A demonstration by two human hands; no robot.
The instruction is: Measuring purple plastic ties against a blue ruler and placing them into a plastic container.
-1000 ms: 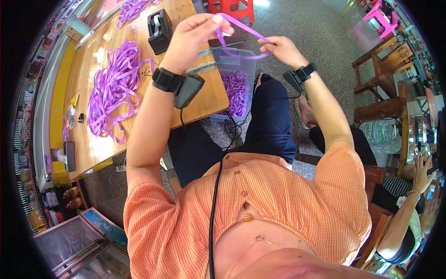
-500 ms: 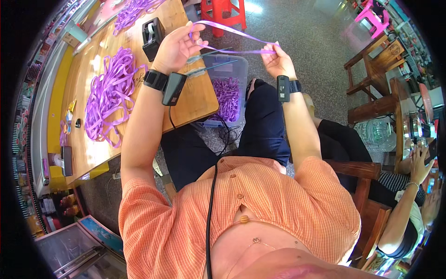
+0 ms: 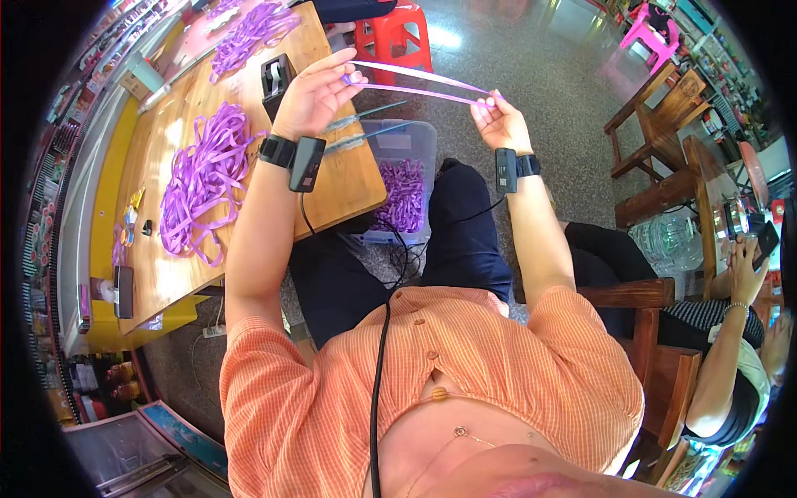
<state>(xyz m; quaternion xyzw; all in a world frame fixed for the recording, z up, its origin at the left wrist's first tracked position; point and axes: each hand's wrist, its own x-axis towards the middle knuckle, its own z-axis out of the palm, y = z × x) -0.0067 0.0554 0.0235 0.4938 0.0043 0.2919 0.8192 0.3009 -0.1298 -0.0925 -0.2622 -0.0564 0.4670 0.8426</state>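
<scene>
Two bare hands hold a purple ribbon [image 3: 422, 74] stretched between them, up in the air beyond the person's knees. It runs as two nearly parallel strands, one above the other, and both slope down toward the person's right. On the left hand [image 3: 317, 98] the fingers grip the ribbon at their tips, the rest of them loosely curled with the palm partly turned up. The right hand [image 3: 501, 126] pinches the far end, its fingers bent in around the ribbon where the strands meet. Each wrist carries a black strap with a dark box; I see the left box [image 3: 307, 164] and the right box [image 3: 506, 170] plainly.

To the person's left stands a wooden table [image 3: 344, 187]. On it lies a big tangled heap of purple ribbons [image 3: 203, 187], and a second pile [image 3: 251, 37] sits farther up the table. A black tape dispenser [image 3: 276, 87] stands just beside the left hand. Two thin bluish rods [image 3: 380, 130] jut out past the table's edge, over a clear plastic bin [image 3: 422, 133] that holds many short purple pieces [image 3: 400, 195]. Beyond the table is a red stool [image 3: 390, 51]. Over at the right, another person's hand [image 3: 747, 270], with a bracelet at the wrist, is at a dark phone [image 3: 766, 245].
</scene>
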